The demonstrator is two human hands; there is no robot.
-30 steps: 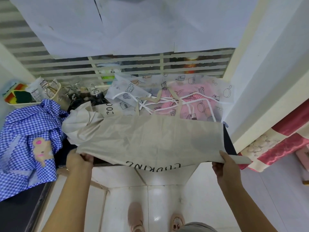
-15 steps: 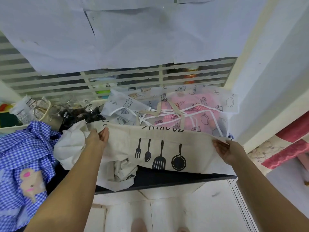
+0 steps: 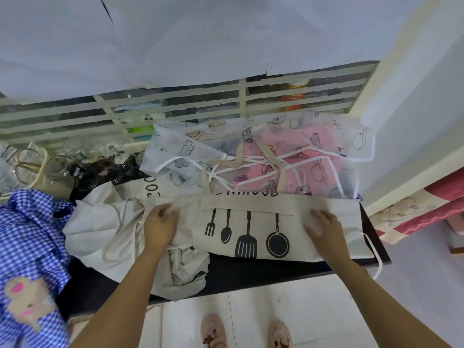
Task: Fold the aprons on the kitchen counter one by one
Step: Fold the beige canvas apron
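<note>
A beige apron [image 3: 251, 222] printed with black utensils lies folded into a wide band on the black counter [image 3: 263, 271]. My left hand [image 3: 159, 226] sits at the band's left end, its fingers curled on the folded top edge. On the right part of the band rests my right hand [image 3: 325, 228], fingers spread flat on the cloth. One white tie [image 3: 376, 259] of the apron hangs over the counter's front right corner.
A second crumpled beige apron [image 3: 100, 227] lies left of my hand. A blue gingham apron [image 3: 30, 234] is heaped at far left. Behind lies a translucent printed apron [image 3: 288, 136] over a pink one [image 3: 261, 169]. Glass jars [image 3: 62, 164] stand back left; a wall [image 3: 414, 121] closes the right.
The apron's near half was lifted off the counter's edge and folded away over the rest, showing the utensil print. Both hands have since come down onto the folded band.
</note>
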